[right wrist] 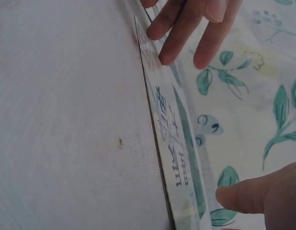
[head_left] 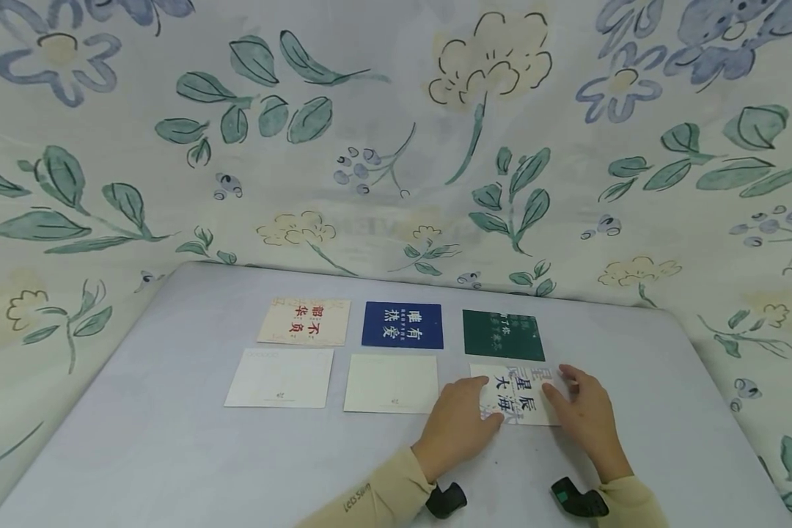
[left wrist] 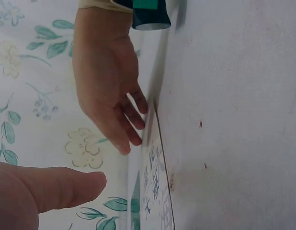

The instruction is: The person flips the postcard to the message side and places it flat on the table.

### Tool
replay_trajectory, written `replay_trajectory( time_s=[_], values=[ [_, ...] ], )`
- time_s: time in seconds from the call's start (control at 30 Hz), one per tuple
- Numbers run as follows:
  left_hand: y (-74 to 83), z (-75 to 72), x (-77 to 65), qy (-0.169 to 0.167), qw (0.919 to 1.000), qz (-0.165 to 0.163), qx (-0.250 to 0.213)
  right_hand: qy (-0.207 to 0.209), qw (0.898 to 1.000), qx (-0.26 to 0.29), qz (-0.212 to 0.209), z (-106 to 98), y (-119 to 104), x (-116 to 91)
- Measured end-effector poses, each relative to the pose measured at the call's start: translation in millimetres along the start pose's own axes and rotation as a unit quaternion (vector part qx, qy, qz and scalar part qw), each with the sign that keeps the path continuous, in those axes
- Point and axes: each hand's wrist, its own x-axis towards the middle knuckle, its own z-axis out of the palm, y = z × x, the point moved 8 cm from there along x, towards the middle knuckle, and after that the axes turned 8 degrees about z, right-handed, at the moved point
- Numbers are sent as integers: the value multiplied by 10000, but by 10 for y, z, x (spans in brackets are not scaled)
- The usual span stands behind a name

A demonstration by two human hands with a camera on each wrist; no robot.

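Observation:
A white card with dark blue characters (head_left: 518, 400) lies flat at the front right of the group. My left hand (head_left: 458, 422) rests at its left edge, covering that corner, with thumb and fingers spread apart. On the card's other side, my right hand (head_left: 589, 414) has its thumb over the right edge and its fingers by the upper right corner. The left wrist view shows my left thumb (left wrist: 71, 187) held straight, off the card; the right wrist view shows my right thumb (right wrist: 244, 195) likewise extended.
Behind lie a cream card with red characters (head_left: 303, 321), a blue card (head_left: 402, 325) and a dark green card (head_left: 503, 335). Two plain pale cards, one far left (head_left: 279, 378) and one in the middle (head_left: 391, 383), share the front row. Flowered cloth (head_left: 396, 147) hangs behind the white table (head_left: 171, 440).

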Motion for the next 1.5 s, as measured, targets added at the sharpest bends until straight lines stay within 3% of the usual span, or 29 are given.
replay_trajectory(
  time_s=[0.17,0.6,0.9,1.5],
  values=[
    [35,-5,-15,5,10000,75,2,-98,9999,48,-88,8,-16,-20],
    [27,-18,-28,101,9999,10,-32,-124,9988,347,321,45,16,-18],
    [1,-53,-14,308,9988,26,-392,118,9964,741,390,-22,34,-12],
    [-82,-166,29,767,9940,255,-739,186,9957,828,379,-54,56,-8]
  ],
)
